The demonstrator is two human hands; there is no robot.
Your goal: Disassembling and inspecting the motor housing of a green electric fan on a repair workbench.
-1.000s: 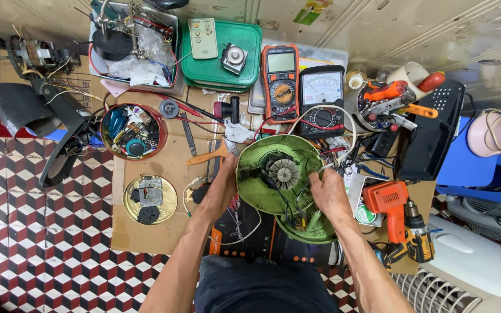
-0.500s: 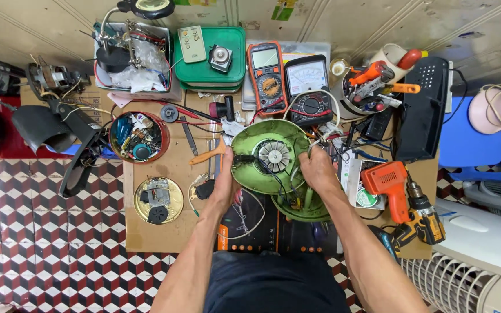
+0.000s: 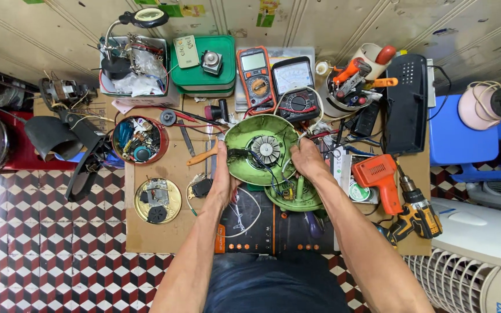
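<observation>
Here the green appliance housing (image 3: 260,149) is gripped at its rims by left hand (image 3: 222,174) and right hand (image 3: 307,160); steadying over the green base (image 3: 297,196) seems needed next

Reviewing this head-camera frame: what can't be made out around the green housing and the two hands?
- Left hand: its fingers curl behind the round green plastic housing, so the grip there is hidden.
- Right hand: its fingertips are lost among wires at the housing's rim; what they pinch is too small to tell.
- Smaller green plastic base: partly covered by the housing and the right forearm.
- White ribbed appliance: cut off by the frame's edge.
</observation>
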